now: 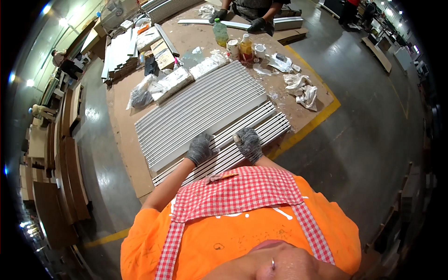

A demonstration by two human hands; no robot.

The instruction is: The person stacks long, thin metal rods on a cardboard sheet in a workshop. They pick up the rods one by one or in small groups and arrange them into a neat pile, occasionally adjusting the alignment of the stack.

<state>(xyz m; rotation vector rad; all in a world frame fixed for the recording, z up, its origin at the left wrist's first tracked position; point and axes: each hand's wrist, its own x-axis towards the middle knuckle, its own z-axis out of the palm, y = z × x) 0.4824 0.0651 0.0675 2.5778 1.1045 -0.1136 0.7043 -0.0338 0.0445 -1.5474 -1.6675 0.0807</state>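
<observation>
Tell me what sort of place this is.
Probably a workshop or factory floor for finishing panels. White ribbed panels lie on a large brown worktable; the gloved left hand and right hand rest on the nearest. Rags and bottles sit by, and yellow floor marking edges the bench.

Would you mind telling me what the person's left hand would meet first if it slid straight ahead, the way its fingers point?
Probably the raised edge of the upper white slatted panel, just beyond the left hand; depth is hard to judge.
</observation>
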